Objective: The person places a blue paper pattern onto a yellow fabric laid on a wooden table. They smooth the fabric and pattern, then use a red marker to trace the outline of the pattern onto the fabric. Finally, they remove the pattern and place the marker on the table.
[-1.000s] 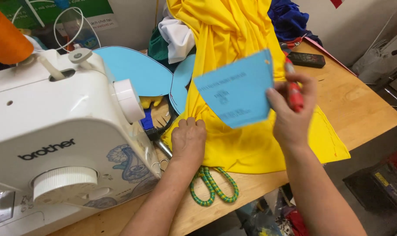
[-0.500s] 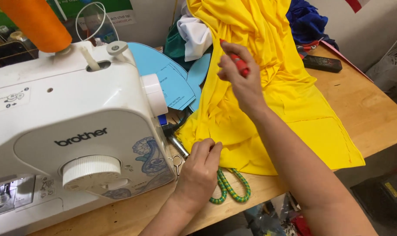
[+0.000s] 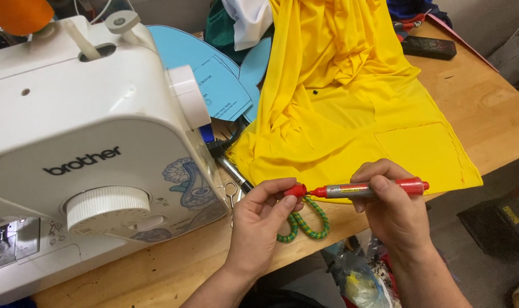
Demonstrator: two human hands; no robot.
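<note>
marker: one red marker with a silver middle, held level over the front edge of the counter, just in front of the yellow fabric's hem. Looks like it's kept sideways so both hands can get at it, one per end.
right hand: the right hand is wrapped around the barrel, thumb and fingers closed on it, so it's the one carrying the weight.
left hand: the left hand is pinching the red cap at the tip end between thumb and fingertips. Cap still looks seated or barely off, honestly can't tell which.
fabric: one piece of yellow fabric, spread flat toward the counter edge and bunched up further back. There's a squarish outline near the right corner; the flat part there is the bit nearest the marker.
sewing machine: one white sewing machine on the left, handwheel side facing the camera, pushed right beside the fabric.
pattern pieces: light blue paper pattern pieces, I count at least two shapes, tucked between the machine and the fabric.
scissors: one pair, green braided handles poking out from under the hands at the counter edge; blades run back toward the machine.
remote-ish thing: one black device at the far end.
</note>
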